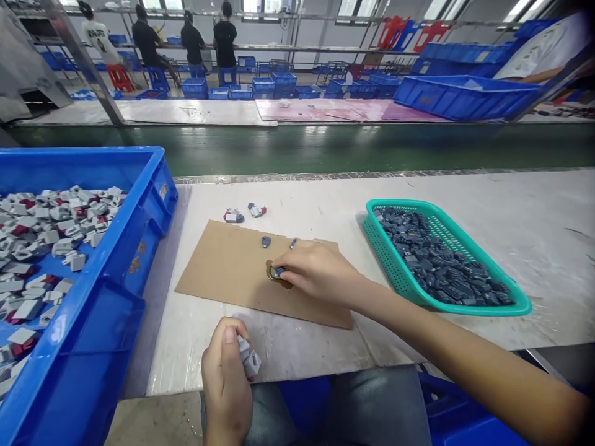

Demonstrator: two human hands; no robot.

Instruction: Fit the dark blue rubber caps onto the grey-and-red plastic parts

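My right hand (318,269) pinches a small dark blue-grey plastic part (279,271) at a wet, brownish puddle (270,270) on a sheet of cardboard (223,266). Another dark part (266,241) lies on the cardboard, and a small narrow piece (292,243) sits just beyond my fingers. Near the table's front edge, my left hand (227,371) is closed around light grey plastic pieces (251,361) with a bit of red below; the palm hides the rest. Two assembled grey, dark and red pieces, one at left (233,216) and one at right (257,210), rest behind the cardboard.
At left stands a large blue crate (153,248) of grey and red parts. A green basket (385,254) full of dark parts is on the right. Behind the table (316,192) runs a green conveyor belt (279,145). Farther off are blue bins (465,96) and several people.
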